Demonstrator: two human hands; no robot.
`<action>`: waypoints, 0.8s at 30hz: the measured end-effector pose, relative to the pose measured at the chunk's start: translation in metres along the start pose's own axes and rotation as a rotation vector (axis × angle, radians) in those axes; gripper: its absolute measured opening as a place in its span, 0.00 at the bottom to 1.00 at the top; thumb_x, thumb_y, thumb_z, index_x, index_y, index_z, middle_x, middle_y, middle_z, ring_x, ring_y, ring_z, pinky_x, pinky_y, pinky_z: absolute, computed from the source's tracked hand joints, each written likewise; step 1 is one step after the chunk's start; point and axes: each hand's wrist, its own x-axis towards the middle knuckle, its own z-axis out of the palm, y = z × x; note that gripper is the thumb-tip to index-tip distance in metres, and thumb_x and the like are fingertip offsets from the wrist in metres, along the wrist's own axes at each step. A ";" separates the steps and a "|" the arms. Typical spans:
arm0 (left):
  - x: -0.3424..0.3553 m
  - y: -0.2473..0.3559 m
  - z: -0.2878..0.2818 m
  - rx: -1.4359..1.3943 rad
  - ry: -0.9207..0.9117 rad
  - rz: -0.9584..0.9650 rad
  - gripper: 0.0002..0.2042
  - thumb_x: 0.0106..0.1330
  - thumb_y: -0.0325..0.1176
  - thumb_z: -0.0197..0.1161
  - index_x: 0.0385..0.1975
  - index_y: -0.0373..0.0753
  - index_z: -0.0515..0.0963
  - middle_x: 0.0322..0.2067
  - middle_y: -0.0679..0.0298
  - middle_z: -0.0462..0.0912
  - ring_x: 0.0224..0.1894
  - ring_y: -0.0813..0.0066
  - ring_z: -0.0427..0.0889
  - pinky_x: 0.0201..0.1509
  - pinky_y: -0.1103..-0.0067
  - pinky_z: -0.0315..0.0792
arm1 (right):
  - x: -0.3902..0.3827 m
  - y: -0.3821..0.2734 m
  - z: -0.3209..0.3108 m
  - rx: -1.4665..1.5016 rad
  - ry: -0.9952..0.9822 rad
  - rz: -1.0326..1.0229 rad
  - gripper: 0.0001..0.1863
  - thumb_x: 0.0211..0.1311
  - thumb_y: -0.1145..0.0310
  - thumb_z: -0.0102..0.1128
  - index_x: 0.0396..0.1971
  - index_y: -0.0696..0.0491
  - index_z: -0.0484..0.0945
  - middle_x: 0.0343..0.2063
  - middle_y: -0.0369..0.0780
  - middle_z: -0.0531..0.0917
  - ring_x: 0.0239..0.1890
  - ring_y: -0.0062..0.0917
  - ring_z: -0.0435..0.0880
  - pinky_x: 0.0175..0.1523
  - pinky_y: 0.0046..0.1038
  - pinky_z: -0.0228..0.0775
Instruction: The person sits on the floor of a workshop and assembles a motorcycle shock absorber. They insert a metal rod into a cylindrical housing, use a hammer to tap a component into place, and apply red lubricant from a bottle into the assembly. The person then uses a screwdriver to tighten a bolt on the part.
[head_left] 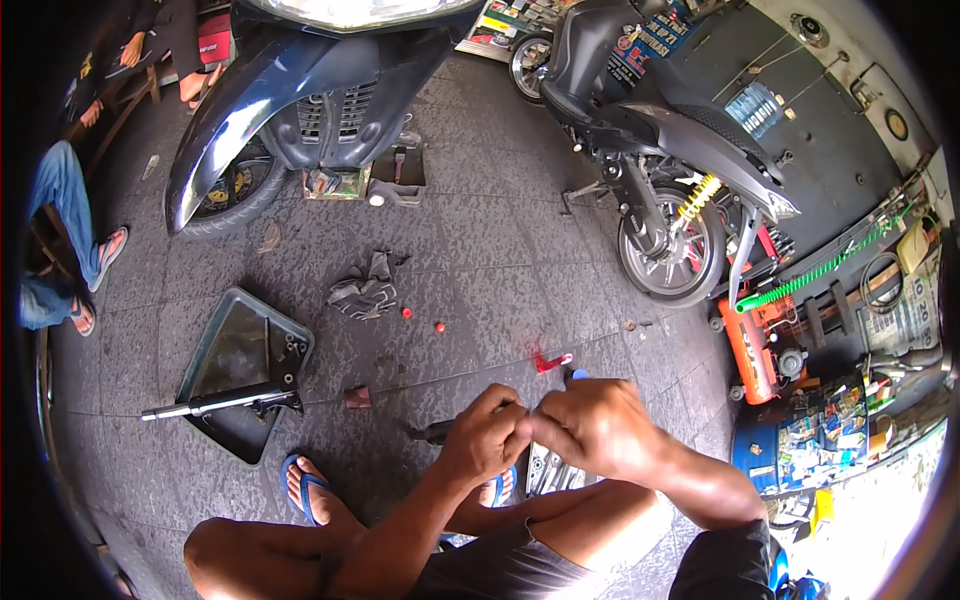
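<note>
My left hand [487,432] and my right hand [598,428] meet in front of my lap, both closed with fingertips pressed together. Whatever lies between them is too small or too hidden to make out. Just beyond my right hand, a small red piece with a pale end [552,362] lies on the floor, near a blue round-ended thing partly covered by that hand. Beneath the hands shows part of a metallic object [545,472], mostly hidden. To the left, a black tray [212,420] holds a motorcycle fork leg [215,404] with a shiny tube, which sticks out over the rim.
A crumpled grey cloth [362,292] and two small red caps [440,328] lie ahead. A dark scooter [330,110] stands at the far left, a motorcycle [660,150] at the right. An orange compressor [748,350] is at the right edge. People sit at left.
</note>
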 end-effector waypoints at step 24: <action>-0.006 -0.005 0.001 -0.038 0.026 0.038 0.07 0.56 0.26 0.70 0.32 0.35 0.80 0.36 0.57 0.77 0.31 0.60 0.82 0.33 0.70 0.77 | 0.006 0.007 0.020 0.871 -0.137 0.516 0.17 0.75 0.59 0.52 0.40 0.58 0.81 0.28 0.44 0.86 0.31 0.29 0.87 0.34 0.29 0.76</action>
